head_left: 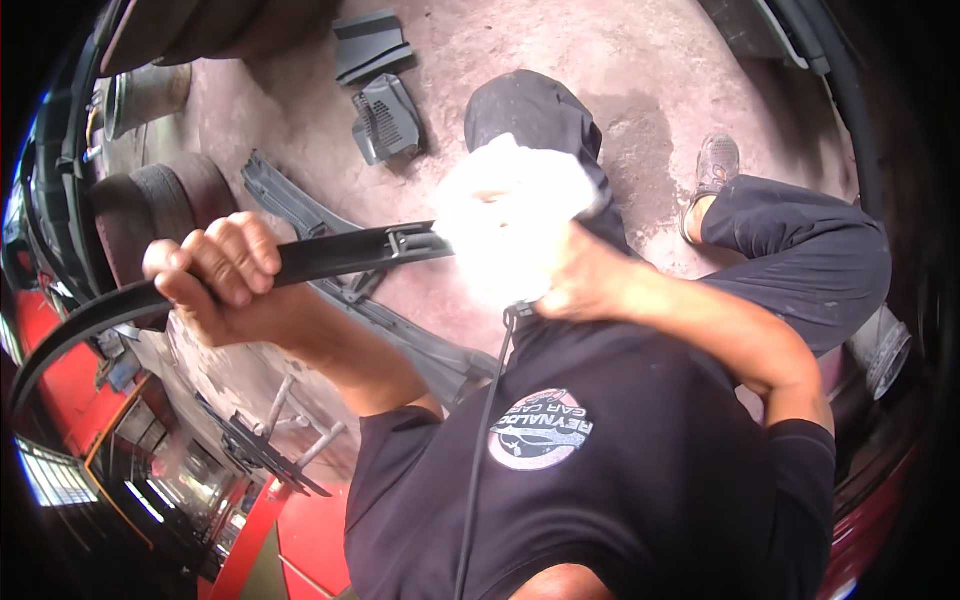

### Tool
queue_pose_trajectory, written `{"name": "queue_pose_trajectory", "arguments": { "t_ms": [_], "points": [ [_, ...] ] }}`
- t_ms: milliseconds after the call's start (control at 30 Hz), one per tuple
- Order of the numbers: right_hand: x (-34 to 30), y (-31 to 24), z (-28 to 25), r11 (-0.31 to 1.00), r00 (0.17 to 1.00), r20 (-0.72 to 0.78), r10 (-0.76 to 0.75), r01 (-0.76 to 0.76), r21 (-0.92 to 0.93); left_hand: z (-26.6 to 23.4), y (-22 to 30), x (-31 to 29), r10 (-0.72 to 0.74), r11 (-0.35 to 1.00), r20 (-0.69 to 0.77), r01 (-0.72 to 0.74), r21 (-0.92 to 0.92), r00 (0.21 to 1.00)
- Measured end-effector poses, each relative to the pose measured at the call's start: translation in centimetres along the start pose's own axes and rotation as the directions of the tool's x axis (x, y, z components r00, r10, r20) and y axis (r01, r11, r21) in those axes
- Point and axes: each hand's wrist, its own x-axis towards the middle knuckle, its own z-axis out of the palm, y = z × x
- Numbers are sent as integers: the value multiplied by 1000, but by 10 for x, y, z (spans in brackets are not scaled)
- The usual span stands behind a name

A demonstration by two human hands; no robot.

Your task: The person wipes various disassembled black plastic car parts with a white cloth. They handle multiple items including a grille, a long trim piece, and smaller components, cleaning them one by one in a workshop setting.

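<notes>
A long, curved black trim strip (pixel 340 253) runs from the far left toward my chest, with a clip-like fitting (pixel 405 241) on its face. My left hand (pixel 222 275) is closed around the strip, left of the fitting. In my right hand (pixel 585 275) is a bunched white cloth (pixel 515 205), overexposed and bright, wrapped over the strip's right part. That end of the strip is hidden under the cloth, and my right fingers are partly covered by it. A thin dark cord (pixel 482 450) hangs down the front of my black shirt.
Dark plastic panels (pixel 370 45) and a perforated grey piece (pixel 388 120) lie on the concrete floor. A long dark trim part (pixel 420 350) lies under my left arm. Tyres (pixel 165 205) and a metal bucket (pixel 148 98) stand at left. A metal stand (pixel 290 425) is at lower left.
</notes>
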Motion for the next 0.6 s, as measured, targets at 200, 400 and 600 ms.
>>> {"name": "queue_pose_trajectory", "arguments": {
  "t_ms": [200, 400, 600],
  "points": [
    [31, -11, 31, 986, 983, -77, -165, 164, -12, 14, 19, -6, -11, 999, -88, 15, 42, 996],
    [-56, 54, -5, 978, 995, 73, 65, -49, -202, -1, 20, -3, 50, 998, -19, -49, 31, 999],
    [-60, 73, -68, 920, 914, 153, 376, -349, -179, -13, 6, -7, 52, 998, -213, -45, 37, 976]
  ]
}}
